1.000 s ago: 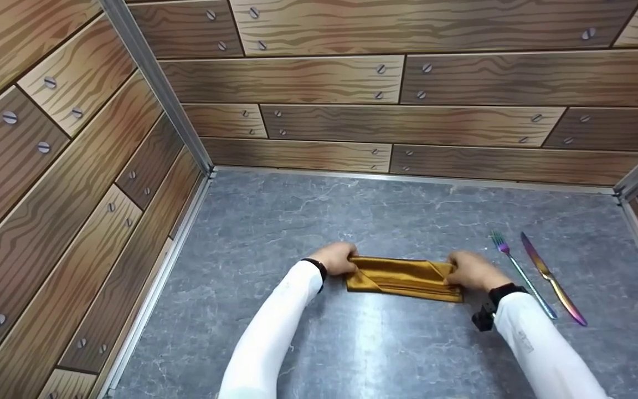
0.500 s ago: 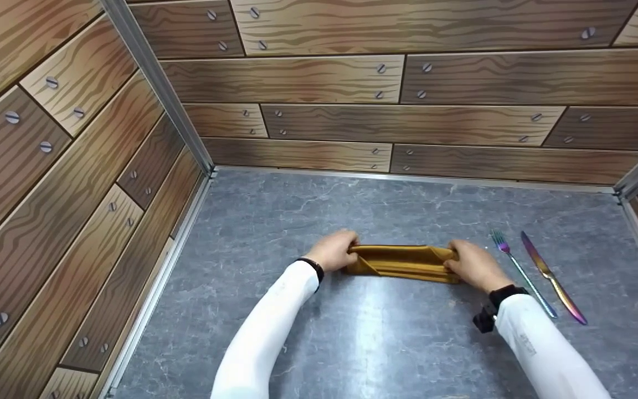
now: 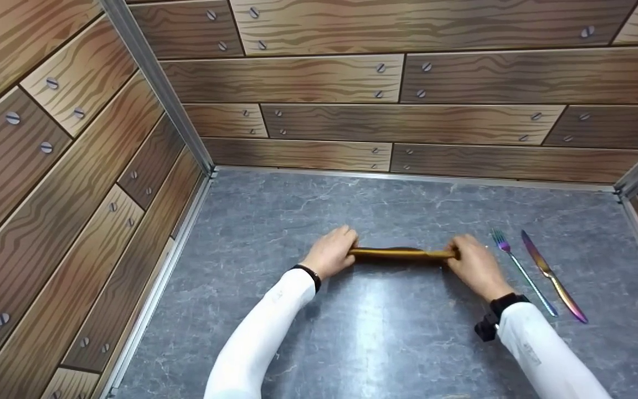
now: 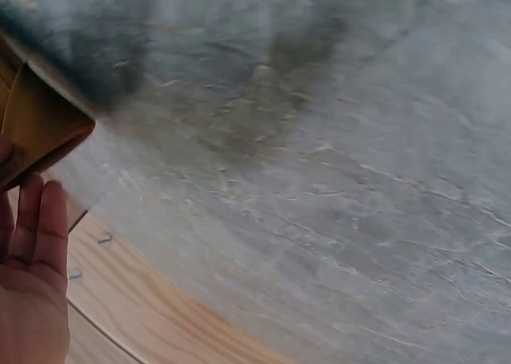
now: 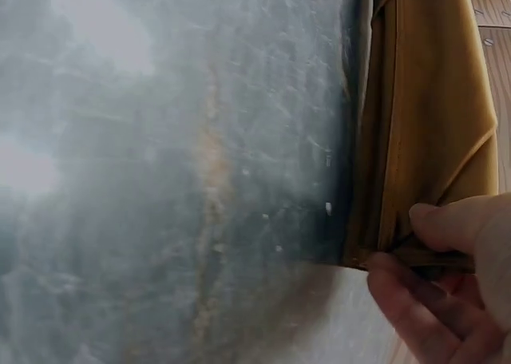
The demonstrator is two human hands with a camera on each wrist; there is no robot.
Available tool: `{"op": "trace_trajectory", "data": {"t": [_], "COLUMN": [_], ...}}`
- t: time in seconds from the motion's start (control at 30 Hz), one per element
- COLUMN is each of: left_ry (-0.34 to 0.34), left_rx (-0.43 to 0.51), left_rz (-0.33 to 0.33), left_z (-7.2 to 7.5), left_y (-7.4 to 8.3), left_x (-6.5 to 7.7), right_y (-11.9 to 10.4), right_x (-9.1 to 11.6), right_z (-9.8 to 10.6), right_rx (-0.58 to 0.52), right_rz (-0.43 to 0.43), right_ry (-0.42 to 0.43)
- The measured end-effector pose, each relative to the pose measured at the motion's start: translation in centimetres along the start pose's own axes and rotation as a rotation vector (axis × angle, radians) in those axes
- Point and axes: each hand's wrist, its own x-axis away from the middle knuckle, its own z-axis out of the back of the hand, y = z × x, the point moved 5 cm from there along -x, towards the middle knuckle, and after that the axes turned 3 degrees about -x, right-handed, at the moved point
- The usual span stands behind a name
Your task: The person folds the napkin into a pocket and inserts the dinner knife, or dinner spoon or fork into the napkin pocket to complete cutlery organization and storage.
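Observation:
A folded golden-brown cloth napkin [image 3: 399, 253] stretches between both hands in the head view, seen nearly edge-on as a thin strip. My left hand [image 3: 332, 252] grips its left end, and my right hand [image 3: 475, 265] pinches its right end. In the right wrist view, thumb and fingers close on a lower corner of the layered napkin [image 5: 431, 100], whose pleats and a diagonal fold show. Only a corner of the napkin [image 4: 44, 124] enters the left wrist view, above the left hand's fingers [image 4: 49, 228].
A rainbow-coloured fork [image 3: 524, 272] and a matching knife [image 3: 552, 277] lie side by side on the grey marbled tabletop [image 3: 274, 210], just right of the right hand. Wood-patterned walls [image 3: 319, 122] with metal edging enclose the surface.
Both hands have lifted the napkin and moved it slightly away from the person. It has tipped from showing its pleated face to nearly edge-on. Fork and knife stay put.

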Motion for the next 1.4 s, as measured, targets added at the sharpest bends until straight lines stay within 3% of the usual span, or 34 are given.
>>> {"op": "trace_trajectory", "data": {"t": [0.3, 0.53, 0.73, 0.93, 1.1, 1.23, 1.4], "left_ry": [-0.012, -0.006, -0.024, 0.003, -0.097, -0.195, -0.228], "left_rx": [-0.175, -0.177, -0.150, -0.204, -0.211, -0.206, -0.245], "left_rz": [-0.072, -0.163, -0.183, -0.173, -0.184, -0.133, -0.074], "left_z": [-1.6, -2.8, -3.2, -3.4, -4.8, -6.4, -7.7], "left_y": [0.6, 0.9, 0.7, 1.6, 3.0, 3.5, 3.5], "left_x": [1.1, 1.9, 2.5, 2.2, 1.4, 1.1, 1.2], "right_y": [-0.3, -0.3, -0.4, -0.7, -0.9, -1.0, -0.9], "right_x": [2.0, 3.4, 4.1, 3.8, 3.0, 3.0, 3.4], "right_z": [-1.2, -2.1, -2.4, -2.3, -3.9, -5.2, -6.1], "right_rx": [-0.002, 0.064, 0.118, 0.152, 0.222, 0.262, 0.278], "right_rz": [0.140, 0.243, 0.233, 0.206, 0.221, 0.243, 0.203], "right_ry": [0.004, -0.014, -0.090, -0.033, -0.114, -0.181, -0.231]}}
